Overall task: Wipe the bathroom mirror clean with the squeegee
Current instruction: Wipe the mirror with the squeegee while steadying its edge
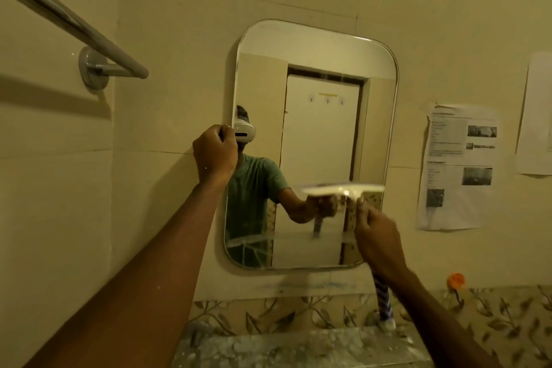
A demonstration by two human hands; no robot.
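**Bathroom mirror with squeegee in hand: items in view**

1. Mirror (322,134): rounded-corner rectangle, fixed to a cream tiled wall. It reflects a white door and a person in a green T-shirt wearing a white headset.
2. Squeegee (343,189): pale crossbar head, held level against the glass in the lower right part of the mirror, its right tip near the mirror's right edge. The head is motion-blurred. A blue-and-white striped handle runs down from it and shows again below the wrist.
3. Right hand (378,243): fingers (363,206) wrapped round the squeegee handle just under the head, forearm coming in from the lower right.
4. Left hand (214,152): arm stretched up from the lower left, fingers curled over the left edge of the mirror at mid-height, gripping it.
5. Towel rail (74,24): chrome bar on a round wall mount, upper left, well apart from the mirror.
6. Printed sheet (460,167): paper with text and small photographs, stuck to the wall right of the mirror; a second plain sheet (536,116) hangs further right.
7. Orange hook (455,280): on the wall, lower right.
8. Leaf-patterned tile border (298,314): runs below the mirror.
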